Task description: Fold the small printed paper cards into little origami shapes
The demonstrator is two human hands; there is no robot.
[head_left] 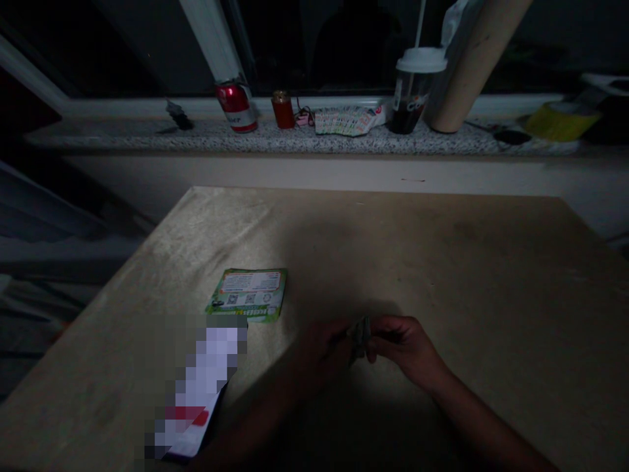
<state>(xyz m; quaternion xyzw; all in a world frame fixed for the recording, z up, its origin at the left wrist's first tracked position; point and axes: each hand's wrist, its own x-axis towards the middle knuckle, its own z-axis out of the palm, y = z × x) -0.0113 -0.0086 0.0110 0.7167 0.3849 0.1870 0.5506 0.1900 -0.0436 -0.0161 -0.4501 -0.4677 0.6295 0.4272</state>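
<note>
Over the near middle of the table, my left hand [334,351] and my right hand [405,347] meet, both with fingers closed. Pinched between them is a small grey-green folded piece [361,335], thin and crumpled like paper; the dim light hides its exact kind. My left hand lies mostly in shadow. To its left is a flat green packet [250,295] with white text panels and printed codes. Nearer, beside my left forearm, a lit phone-like screen [206,380] is pixelated, so its content cannot be read.
Beyond the brown table [442,249] runs a speckled windowsill [295,142]. It bears a red can [236,108], an orange lighter-like container [282,110], a crumpled wrapper [346,122], a lidded cup with straw [410,92], a cardboard tube [472,72] and a yellow tape roll [560,122].
</note>
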